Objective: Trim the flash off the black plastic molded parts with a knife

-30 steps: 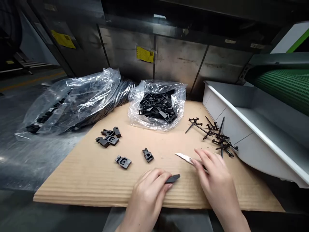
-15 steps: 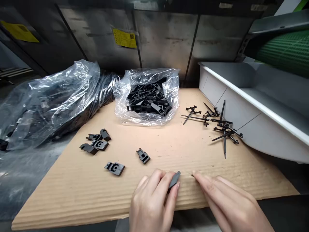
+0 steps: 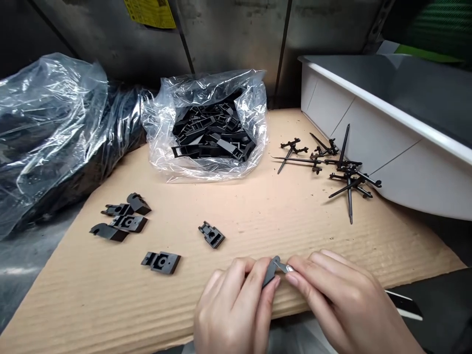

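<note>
Touching blade (image 3: 283, 267) now to black plastic pc (image 3: 268, 274) between fingers: L fingers (image 3: 250, 280) clenched on pc, R fingers (image 3: 309, 275) pinching blade.

One left hand (image 3: 232, 307), one right hand (image 3: 342, 290), one knife blade (image 3: 283, 267), one held black plastic clip (image 3: 269, 273), six loose clips (image 3: 212, 234), two clear plastic bags (image 3: 250, 123), one white tray (image 3: 405, 167)

We have brought our hands together at 6 o'clock. Our left hand (image 3: 232, 307) now tilts the black plastic part (image 3: 269, 273) toward 1 o'clock, and our right hand (image 3: 339, 295) sets the small steel blade (image 3: 283, 267) against it. A black-and-white strip (image 3: 403, 305) has come into view at 4 o'clock.
</note>
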The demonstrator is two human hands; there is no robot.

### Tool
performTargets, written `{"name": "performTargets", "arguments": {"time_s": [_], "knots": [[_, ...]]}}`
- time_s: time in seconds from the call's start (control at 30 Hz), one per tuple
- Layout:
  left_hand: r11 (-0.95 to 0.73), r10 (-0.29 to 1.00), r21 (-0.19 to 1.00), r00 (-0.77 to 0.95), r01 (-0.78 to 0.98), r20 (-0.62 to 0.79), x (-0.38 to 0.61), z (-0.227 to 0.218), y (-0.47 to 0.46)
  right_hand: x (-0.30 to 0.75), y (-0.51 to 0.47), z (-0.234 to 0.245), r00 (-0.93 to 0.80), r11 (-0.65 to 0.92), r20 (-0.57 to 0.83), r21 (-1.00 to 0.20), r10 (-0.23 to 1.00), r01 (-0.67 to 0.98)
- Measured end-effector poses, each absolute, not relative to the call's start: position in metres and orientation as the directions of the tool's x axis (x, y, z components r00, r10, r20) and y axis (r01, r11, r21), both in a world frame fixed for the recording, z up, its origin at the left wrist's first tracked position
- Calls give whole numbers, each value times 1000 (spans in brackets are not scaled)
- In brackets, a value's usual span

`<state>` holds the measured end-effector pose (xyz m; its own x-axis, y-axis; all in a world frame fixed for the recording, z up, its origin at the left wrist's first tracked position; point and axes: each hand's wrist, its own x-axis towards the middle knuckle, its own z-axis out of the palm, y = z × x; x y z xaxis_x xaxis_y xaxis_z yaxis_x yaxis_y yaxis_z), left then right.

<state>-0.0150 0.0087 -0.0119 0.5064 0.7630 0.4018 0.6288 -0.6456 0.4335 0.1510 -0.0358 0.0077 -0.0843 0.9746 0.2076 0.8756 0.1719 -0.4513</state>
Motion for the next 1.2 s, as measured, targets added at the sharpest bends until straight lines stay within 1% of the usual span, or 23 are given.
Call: {"name": "performTargets", "arguments": {"time_s": [0.27, 0.4, 0.47, 0.57, 0.6, 0.67, 0.7, 0.77, 0.87, 0.93, 1.0, 1.07, 1.13, 1.2], "knots": [[-645, 764, 455, 518, 614, 385, -16, -10, 9, 153, -36, 14, -97, 134, 99, -494, 990, 859], [-646, 763, 465, 517, 606, 387, -14, -8, 9, 152, -35, 14, -80, 110, 82, -480, 993, 870], [-631, 776, 482, 497, 608, 389, -13, -7, 8, 155, -33, 13, -33, 82, 122, -424, 992, 902], [-624, 781, 495, 490, 605, 387, -12, -6, 7, 163, -32, 14, 139, -56, 234, -330, 962, 942], [-629, 777, 491, 494, 603, 389, -12, -6, 7, 165, -32, 15, 162, -69, 266, -329, 950, 942], [-637, 771, 476, 496, 606, 400, -12, -7, 7, 162, -31, 16, 138, -28, 284, -359, 949, 933], [-637, 770, 466, 491, 613, 407, -12, -7, 7, 158, -29, 17, 112, -1, 279, -372, 954, 928], [-632, 773, 450, 475, 631, 420, -12, -8, 7, 147, -24, 18, 94, -1, 228, -376, 969, 926], [-637, 769, 446, 483, 629, 418, -14, -9, 7, 138, -12, 18, 133, -81, 138, -331, 981, 940], [-636, 772, 468, 498, 614, 395, -15, -9, 7, 140, -9, 18, 151, -105, 120, -319, 981, 942], [-618, 786, 504, 491, 603, 376, -17, -8, 8, 147, -11, 18, 135, -75, 143, -359, 980, 930], [-597, 801, 541, 474, 592, 365, -17, -6, 8, 154, -20, 16, 72, 18, 205, -407, 976, 913], [-580, 812, 570, 470, 582, 346, -16, -4, 8, 159, -30, 14, 5, 118, 294, -397, 956, 910], [-561, 823, 583, 471, 587, 317, -16, -2, 8, 161, -39, 12, -49, 181, 352, -355, 935, 917]]}}
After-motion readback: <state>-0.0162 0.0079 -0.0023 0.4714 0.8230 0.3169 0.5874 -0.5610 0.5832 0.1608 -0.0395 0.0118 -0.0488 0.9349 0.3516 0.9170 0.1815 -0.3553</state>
